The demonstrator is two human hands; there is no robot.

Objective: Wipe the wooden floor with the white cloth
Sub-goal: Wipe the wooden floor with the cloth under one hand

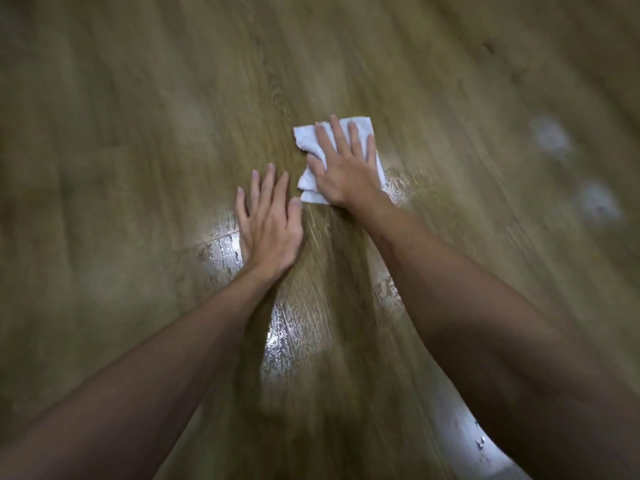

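Head view: right hand (346, 168) lies flat on the one white cloth (306, 138), fingers straight and spread, pressing it onto the wooden floor (138, 133); grip apart, not curled round it. Left hand (268, 223) rests palm-down on the bare floor just beside the cloth, fingers straight. Both forearms extended. Two pale smudges (550, 138) at right. Glossy streaks (221, 249) near the hands. No writing legible.

— Where's my head camera looking?
— Steeply down and forward, close over the wooden floor (173, 133); both forearms enter from 5 and 7 o'clock. I have no second view.
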